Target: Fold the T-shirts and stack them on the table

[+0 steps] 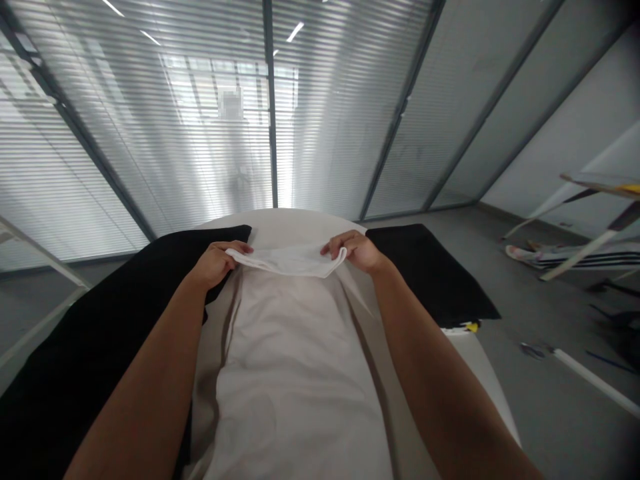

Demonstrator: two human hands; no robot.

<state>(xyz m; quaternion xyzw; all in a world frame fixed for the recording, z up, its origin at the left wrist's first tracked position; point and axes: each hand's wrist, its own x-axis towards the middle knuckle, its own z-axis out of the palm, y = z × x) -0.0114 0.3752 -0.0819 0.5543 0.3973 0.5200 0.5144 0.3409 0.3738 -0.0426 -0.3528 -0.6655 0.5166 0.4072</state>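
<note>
A long white garment (pixel 295 360) lies lengthwise down the middle of the round white table, with soft wrinkles across it. Its far end is turned up into a band with a hemmed edge, raised slightly off the surface. My left hand (pixel 219 263) pinches the left corner of that band between thumb and fingers. At the right corner, my right hand (pixel 355 250) grips the same edge, so the band stretches between both hands with a little sag. Which kind of garment it is cannot be told from this view.
Black fabric (pixel 115 320) drapes over the table's left side. A folded black cloth (pixel 430 270) lies at the right, above something white and yellow. The white table (pixel 285 219) has a rounded far edge. Glass partitions with blinds stand behind; a person's striped leg (pixel 590 257) shows at right.
</note>
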